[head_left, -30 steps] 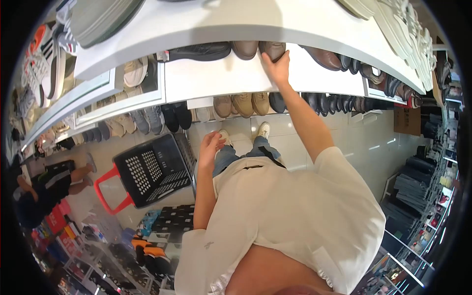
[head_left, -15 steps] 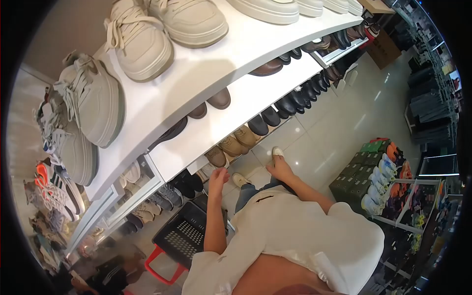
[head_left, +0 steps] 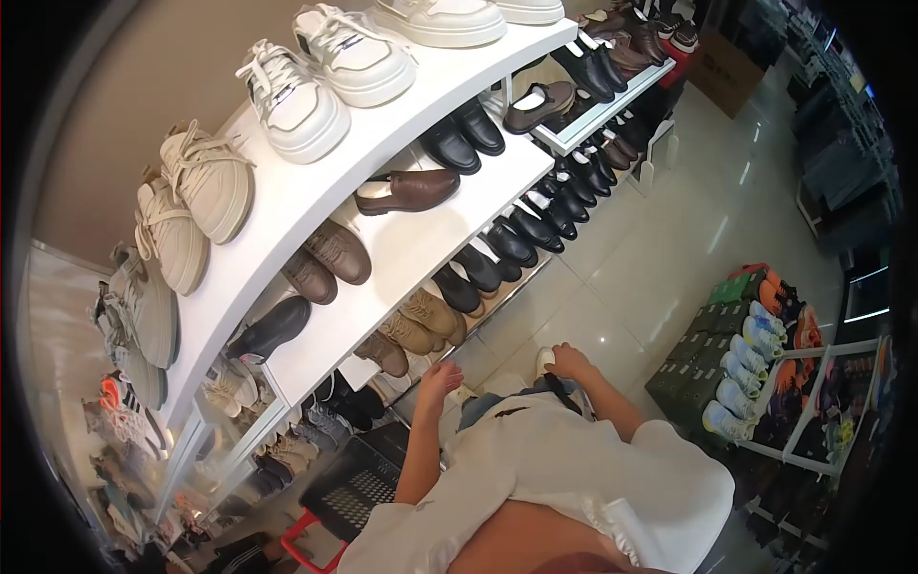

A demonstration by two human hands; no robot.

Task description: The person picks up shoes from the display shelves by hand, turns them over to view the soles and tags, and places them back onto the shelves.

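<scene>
My left hand (head_left: 440,380) hangs in front of my body with its fingers loosely extended and nothing visible in it. It is nearest to the tan lace-up shoes (head_left: 406,335) on the lowest shelf, apart from them. My right hand (head_left: 569,363) is held out above the floor, close to one of my pale shoes (head_left: 544,361); its fingers look slightly bent, and no object shows in them. On the middle shelf (head_left: 397,230) lie a brown loafer (head_left: 409,190), brown lace-up shoes (head_left: 330,255) and black shoes (head_left: 464,137). White sneakers (head_left: 301,105) and beige sneakers (head_left: 207,182) line the top.
A black shopping basket (head_left: 354,488) with a red handle (head_left: 304,545) is at my left side. To the right stand stacked dark green shoe boxes (head_left: 703,349) with bright sports shoes (head_left: 741,368). Glossy floor tiles (head_left: 631,287) run between the displays. A cardboard box (head_left: 727,72) stands farther off.
My view has shifted along the shelves, so more brown and black shoes show. My left hand is lower, its fingers more extended. My right hand is slightly lower and farther right.
</scene>
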